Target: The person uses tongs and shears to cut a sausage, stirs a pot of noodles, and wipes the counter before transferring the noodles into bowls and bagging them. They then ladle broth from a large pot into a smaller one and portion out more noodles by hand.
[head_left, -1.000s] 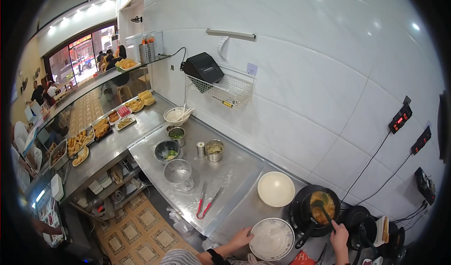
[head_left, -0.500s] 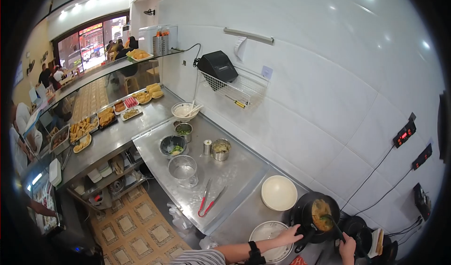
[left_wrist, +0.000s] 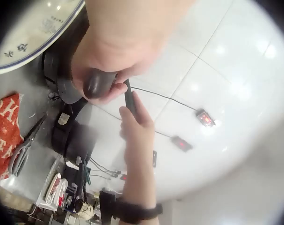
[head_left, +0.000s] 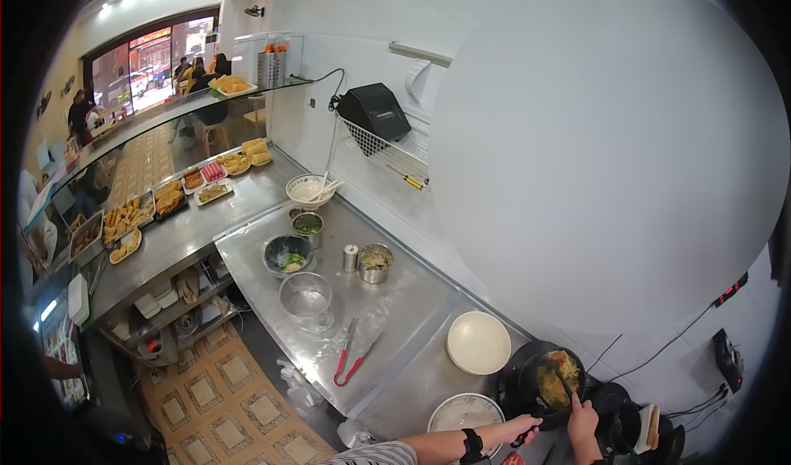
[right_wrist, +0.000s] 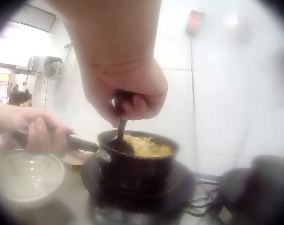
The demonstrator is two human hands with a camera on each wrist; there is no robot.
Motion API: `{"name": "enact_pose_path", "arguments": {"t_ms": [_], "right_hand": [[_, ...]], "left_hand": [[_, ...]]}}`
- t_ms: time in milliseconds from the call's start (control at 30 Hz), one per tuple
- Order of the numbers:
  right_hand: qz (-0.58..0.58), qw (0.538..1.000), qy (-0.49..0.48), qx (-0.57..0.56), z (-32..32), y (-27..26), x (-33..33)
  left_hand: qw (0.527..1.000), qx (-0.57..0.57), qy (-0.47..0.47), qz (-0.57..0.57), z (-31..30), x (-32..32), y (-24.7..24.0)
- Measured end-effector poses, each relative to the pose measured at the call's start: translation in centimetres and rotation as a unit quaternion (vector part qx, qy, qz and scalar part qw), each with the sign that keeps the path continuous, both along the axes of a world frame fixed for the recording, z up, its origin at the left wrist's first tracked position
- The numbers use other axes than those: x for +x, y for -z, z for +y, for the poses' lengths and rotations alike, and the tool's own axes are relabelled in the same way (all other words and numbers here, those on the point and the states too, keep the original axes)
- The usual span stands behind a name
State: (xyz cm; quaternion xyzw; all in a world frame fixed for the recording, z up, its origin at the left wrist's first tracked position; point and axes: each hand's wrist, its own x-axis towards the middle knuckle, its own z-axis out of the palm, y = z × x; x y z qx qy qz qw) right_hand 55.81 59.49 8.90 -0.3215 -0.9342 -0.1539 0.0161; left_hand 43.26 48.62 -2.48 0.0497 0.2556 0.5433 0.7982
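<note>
My left hand [head_left: 522,428] grips the black handle [right_wrist: 83,143] of a dark pot [right_wrist: 137,168] that stands on a round black burner [right_wrist: 92,180]. In the pot lie noodles [right_wrist: 149,147], yellowish, with broth and bits of green. My right hand [head_left: 583,420] holds the dark stem of a black cooking spoon [right_wrist: 122,144], fingers curled round it, its head down among the noodles. In the left wrist view the right hand [left_wrist: 137,124] shows just beyond the handle's end [left_wrist: 96,85]. A patterned bowl [head_left: 445,420] sits partly beneath my left forearm.
A cream bowl [head_left: 479,343] stands behind the patterned one. Red-handled tongs [head_left: 353,362], a clear container [head_left: 305,296] and metal tubs [head_left: 375,265] occupy the steel counter. Scissors [left_wrist: 24,150] lie beside a red packet [left_wrist: 5,136]. A grey blur covers the head view's upper right.
My left hand has moved right from the patterned bowl's rim, across it, onto the pot handle. The right hand has kept hold of the spoon, shifting it within the noodles.
</note>
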Motion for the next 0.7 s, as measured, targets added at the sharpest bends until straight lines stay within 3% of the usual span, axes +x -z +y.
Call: {"name": "enact_pose_path", "arguments": {"t_ms": [67, 167, 200, 267, 333, 367, 400, 500, 533, 567, 600, 667, 700], "right_hand": [[-0.038, 0.999, -0.005, 0.035, 1.4, 1.5, 1.6], [-0.083, 0.996, -0.001, 0.040, 1.9, 1.0, 2.9], [-0.090, 0.995, -0.001, 0.040, 2.1, 1.3, 3.8], [-0.074, 0.997, -0.028, 0.025, 1.1, -0.3, 4.0], [-0.068, 0.997, -0.034, -0.008, 0.3, -2.0, 3.8], [-0.073, 0.997, -0.016, -0.036, 0.0, -3.0, 3.4], [-0.066, 0.994, 0.006, -0.090, -0.5, -4.4, 2.9], [-0.037, 0.972, -0.029, -0.232, 2.3, -5.0, 2.9], [-0.005, 0.917, 0.080, -0.390, 2.8, -6.0, 2.4], [0.033, 0.826, 0.180, -0.534, 3.2, -6.7, 1.9], [0.098, 0.737, 0.249, -0.620, 4.0, -6.5, 2.2], [0.238, 0.517, 0.355, -0.742, 5.7, -4.3, 3.6], [0.266, 0.502, 0.354, -0.743, 5.7, -4.1, 4.4]], "left_hand": [[1.000, -0.016, 0.013, -0.013, -0.1, -0.4, -0.4], [0.996, -0.013, 0.035, 0.084, -0.5, -1.3, -1.2], [0.987, 0.024, -0.004, 0.159, 0.3, -1.0, 0.5], [0.972, 0.010, 0.037, 0.233, 1.2, -1.5, 2.9], [0.987, 0.004, 0.064, 0.149, 1.1, -2.7, 3.3], [0.985, -0.012, 0.069, 0.161, 0.2, -3.8, 1.4], [0.987, -0.042, 0.060, 0.142, -1.1, -4.6, -2.0], [0.994, -0.046, 0.086, 0.042, -1.1, -5.2, -2.9], [0.994, -0.046, 0.087, 0.047, -1.0, -5.2, -2.8], [0.993, -0.047, 0.090, 0.053, -1.2, -5.3, -3.3], [0.993, -0.047, 0.089, 0.054, -1.3, -5.3, -3.4], [0.993, -0.055, 0.091, 0.049, -1.3, -5.4, -3.5], [0.993, -0.061, 0.093, 0.043, -1.2, -5.4, -3.5]]}}
